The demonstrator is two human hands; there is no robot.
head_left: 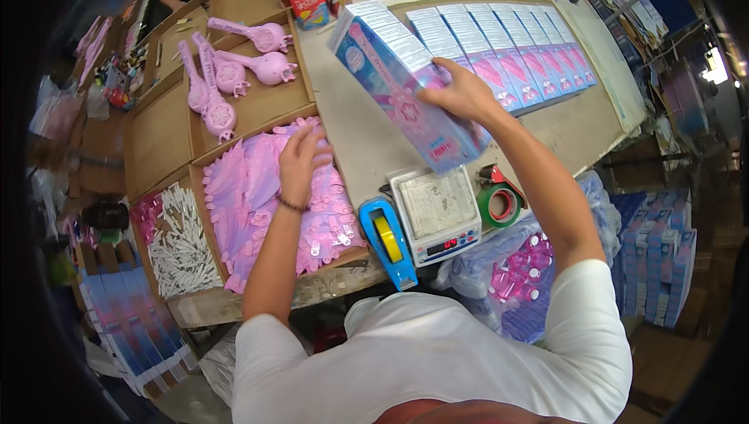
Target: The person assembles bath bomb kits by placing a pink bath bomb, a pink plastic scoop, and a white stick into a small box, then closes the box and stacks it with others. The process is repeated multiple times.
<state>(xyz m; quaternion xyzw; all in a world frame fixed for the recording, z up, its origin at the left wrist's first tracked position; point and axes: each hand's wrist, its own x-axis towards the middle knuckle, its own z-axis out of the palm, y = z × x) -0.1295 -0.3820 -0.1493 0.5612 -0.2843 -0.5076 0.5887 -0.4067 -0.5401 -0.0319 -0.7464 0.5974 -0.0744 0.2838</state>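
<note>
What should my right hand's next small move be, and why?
I'd probably ease the box in the right hand level and toward the left end of the row of boxes: it is held at a tilt close to that end, and the similar-looking boxes there are lined up side by side.

The person's right hand [462, 95] grips a tall blue-and-pink box [394, 92] by its side, tilted above the counter [335, 104], near a row of similar boxes [524, 65]. Over on the left, the left hand [300, 160] has its fingers apart above a heap of flat pink pieces [248, 209]; whether they touch, I can't tell. Pink wands [228, 77] lie beyond, white sticks [183, 248] beside the heap. Close to the person sit a blue tape dispenser [388, 244], a scale [434, 205] and a green tape roll [487, 209]
</note>
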